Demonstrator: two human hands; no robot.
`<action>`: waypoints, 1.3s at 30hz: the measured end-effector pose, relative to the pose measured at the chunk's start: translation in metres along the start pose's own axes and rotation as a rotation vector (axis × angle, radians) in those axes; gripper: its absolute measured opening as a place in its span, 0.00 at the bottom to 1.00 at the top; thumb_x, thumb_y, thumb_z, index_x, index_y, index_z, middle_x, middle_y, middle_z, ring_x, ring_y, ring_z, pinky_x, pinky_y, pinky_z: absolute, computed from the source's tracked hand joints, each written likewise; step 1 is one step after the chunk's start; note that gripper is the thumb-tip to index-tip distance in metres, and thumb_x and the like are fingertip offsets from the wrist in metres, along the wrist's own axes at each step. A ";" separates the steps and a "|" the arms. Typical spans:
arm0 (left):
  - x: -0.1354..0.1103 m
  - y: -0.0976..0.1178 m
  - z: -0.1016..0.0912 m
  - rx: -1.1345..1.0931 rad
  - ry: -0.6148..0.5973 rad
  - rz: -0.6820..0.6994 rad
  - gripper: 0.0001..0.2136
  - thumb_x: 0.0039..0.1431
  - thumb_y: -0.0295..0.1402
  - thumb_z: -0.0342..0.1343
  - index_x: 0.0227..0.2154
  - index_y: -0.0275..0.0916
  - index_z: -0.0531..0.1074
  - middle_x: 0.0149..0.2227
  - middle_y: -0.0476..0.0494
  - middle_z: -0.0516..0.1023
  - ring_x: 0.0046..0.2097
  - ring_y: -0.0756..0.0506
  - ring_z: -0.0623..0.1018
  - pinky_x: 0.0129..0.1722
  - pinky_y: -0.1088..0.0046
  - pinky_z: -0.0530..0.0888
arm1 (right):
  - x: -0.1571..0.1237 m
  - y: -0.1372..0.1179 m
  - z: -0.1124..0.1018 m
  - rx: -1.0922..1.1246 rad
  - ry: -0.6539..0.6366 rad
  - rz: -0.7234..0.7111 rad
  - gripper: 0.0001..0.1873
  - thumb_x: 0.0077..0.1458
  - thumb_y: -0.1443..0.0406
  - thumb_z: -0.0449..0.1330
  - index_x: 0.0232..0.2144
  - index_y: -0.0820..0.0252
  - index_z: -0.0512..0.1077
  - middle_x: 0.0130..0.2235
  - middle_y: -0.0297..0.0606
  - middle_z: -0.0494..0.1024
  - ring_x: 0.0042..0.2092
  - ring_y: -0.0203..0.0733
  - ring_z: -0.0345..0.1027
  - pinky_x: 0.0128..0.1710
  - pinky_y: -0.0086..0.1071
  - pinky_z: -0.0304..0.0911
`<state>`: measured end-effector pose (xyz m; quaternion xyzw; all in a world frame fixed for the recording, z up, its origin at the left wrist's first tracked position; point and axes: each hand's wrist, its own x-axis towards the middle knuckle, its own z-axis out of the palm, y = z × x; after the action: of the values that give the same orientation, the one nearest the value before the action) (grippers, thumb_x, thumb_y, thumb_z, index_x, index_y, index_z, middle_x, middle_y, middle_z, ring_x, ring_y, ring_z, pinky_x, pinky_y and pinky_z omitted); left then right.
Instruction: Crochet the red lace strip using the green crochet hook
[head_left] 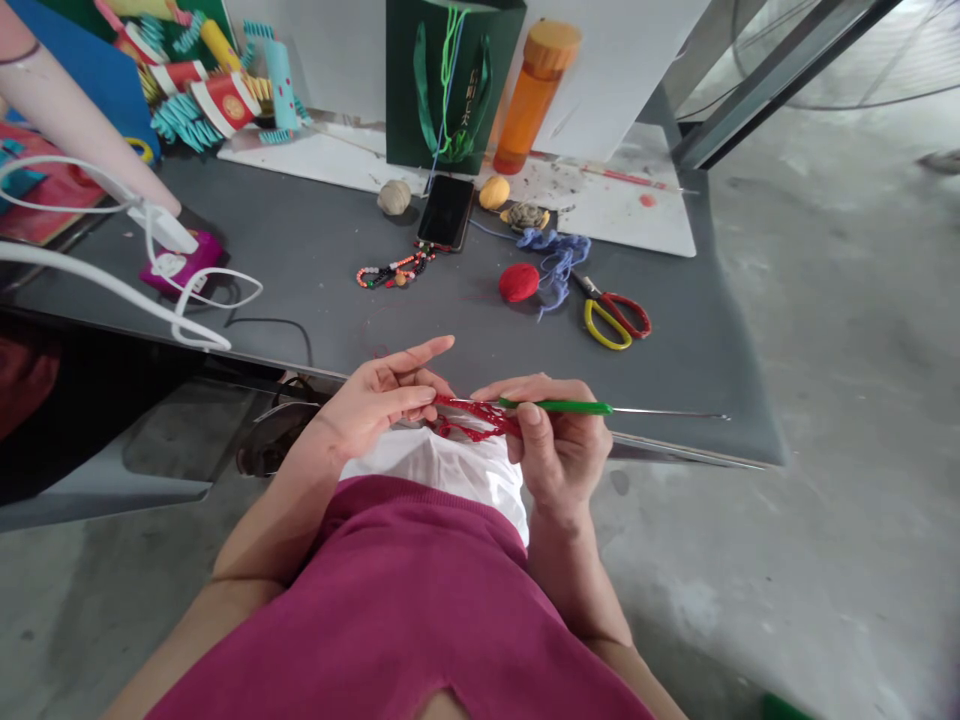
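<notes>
A narrow strip of red crochet work (480, 420) stretches between my two hands over my lap, just off the table's front edge. My left hand (382, 400) pinches its left end between thumb and fingers, with the index finger stretched out. In my right hand (564, 430) is a crochet hook (570, 407) with a green handle and thin metal ends; that hand also touches the strip's right end. The hook's left tip reaches toward my left fingertips, where the stitches are too small to make out. A red ball of yarn (519, 283) lies on the table ahead.
Scissors (616, 318) with red and yellow handles lie beside tangled blue yarn (556, 262). Behind are a phone (446, 212) with a beaded strap, an orange bottle (534, 100) and a green paper bag (409, 90). White cables (112, 275) cross the left side near another person's arm (90, 110).
</notes>
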<state>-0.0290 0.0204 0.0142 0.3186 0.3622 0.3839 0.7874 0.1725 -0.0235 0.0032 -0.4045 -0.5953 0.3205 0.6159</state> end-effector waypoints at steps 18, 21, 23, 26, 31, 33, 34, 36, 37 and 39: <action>-0.002 -0.005 0.010 -0.054 0.072 0.115 0.25 0.54 0.39 0.75 0.55 0.42 0.83 0.35 0.46 0.85 0.34 0.50 0.79 0.35 0.73 0.73 | -0.004 0.004 0.006 -0.254 0.043 -0.338 0.13 0.66 0.69 0.63 0.48 0.49 0.80 0.42 0.39 0.90 0.41 0.49 0.87 0.36 0.43 0.83; -0.003 -0.007 0.010 0.001 0.083 0.138 0.29 0.49 0.30 0.77 0.57 0.44 0.82 0.34 0.49 0.83 0.35 0.51 0.80 0.37 0.73 0.75 | -0.006 0.004 0.007 -0.253 0.075 -0.306 0.10 0.66 0.68 0.63 0.46 0.50 0.81 0.40 0.39 0.90 0.41 0.49 0.87 0.37 0.44 0.83; -0.003 -0.008 0.010 0.023 0.107 0.175 0.29 0.50 0.29 0.76 0.57 0.44 0.81 0.33 0.50 0.83 0.35 0.51 0.80 0.37 0.74 0.76 | -0.006 0.005 0.008 -0.246 0.087 -0.282 0.09 0.66 0.67 0.63 0.45 0.50 0.80 0.40 0.39 0.90 0.41 0.49 0.87 0.37 0.44 0.83; -0.005 -0.007 0.010 0.062 0.108 0.225 0.30 0.51 0.30 0.75 0.59 0.43 0.80 0.33 0.50 0.83 0.34 0.51 0.81 0.39 0.74 0.77 | -0.007 0.003 0.009 -0.236 0.096 -0.243 0.07 0.67 0.66 0.62 0.45 0.50 0.79 0.40 0.39 0.89 0.40 0.48 0.86 0.37 0.43 0.82; -0.012 -0.002 0.010 0.163 0.121 0.275 0.29 0.53 0.29 0.73 0.60 0.40 0.79 0.34 0.46 0.86 0.35 0.48 0.83 0.41 0.71 0.79 | -0.006 -0.004 0.009 -0.203 0.146 -0.199 0.06 0.68 0.65 0.62 0.46 0.50 0.78 0.39 0.38 0.89 0.38 0.46 0.85 0.37 0.41 0.80; -0.013 -0.001 0.010 0.193 0.127 0.275 0.29 0.54 0.29 0.72 0.61 0.40 0.79 0.35 0.45 0.86 0.36 0.47 0.83 0.42 0.70 0.80 | -0.006 -0.006 0.009 -0.202 0.167 -0.183 0.06 0.68 0.64 0.62 0.45 0.50 0.78 0.38 0.37 0.89 0.38 0.45 0.85 0.37 0.41 0.80; -0.014 -0.001 0.010 0.198 0.124 0.276 0.29 0.54 0.29 0.71 0.61 0.40 0.79 0.35 0.46 0.86 0.36 0.47 0.83 0.42 0.70 0.80 | -0.007 -0.006 0.009 -0.202 0.176 -0.175 0.05 0.68 0.64 0.62 0.44 0.50 0.78 0.38 0.36 0.89 0.37 0.45 0.85 0.38 0.41 0.80; -0.015 -0.001 0.009 0.190 0.102 0.276 0.30 0.54 0.30 0.71 0.62 0.41 0.78 0.34 0.46 0.85 0.35 0.47 0.83 0.40 0.70 0.80 | -0.007 -0.006 0.009 -0.199 0.187 -0.170 0.06 0.68 0.65 0.63 0.45 0.50 0.78 0.38 0.36 0.89 0.38 0.45 0.85 0.39 0.41 0.81; -0.015 -0.002 0.009 0.181 0.090 0.275 0.30 0.54 0.30 0.72 0.62 0.42 0.78 0.33 0.47 0.85 0.35 0.48 0.83 0.39 0.71 0.79 | -0.007 -0.006 0.010 -0.204 0.183 -0.179 0.07 0.68 0.66 0.63 0.45 0.50 0.79 0.39 0.37 0.89 0.39 0.45 0.85 0.40 0.41 0.81; -0.016 -0.003 0.010 0.165 0.076 0.277 0.29 0.55 0.30 0.72 0.61 0.43 0.79 0.32 0.47 0.85 0.35 0.49 0.82 0.38 0.73 0.79 | -0.007 -0.005 0.011 -0.237 0.157 -0.221 0.09 0.67 0.67 0.63 0.47 0.51 0.79 0.40 0.37 0.89 0.40 0.45 0.86 0.40 0.41 0.81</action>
<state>-0.0266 0.0032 0.0222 0.4143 0.3745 0.4694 0.6839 0.1607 -0.0306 0.0038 -0.4303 -0.6198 0.1458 0.6399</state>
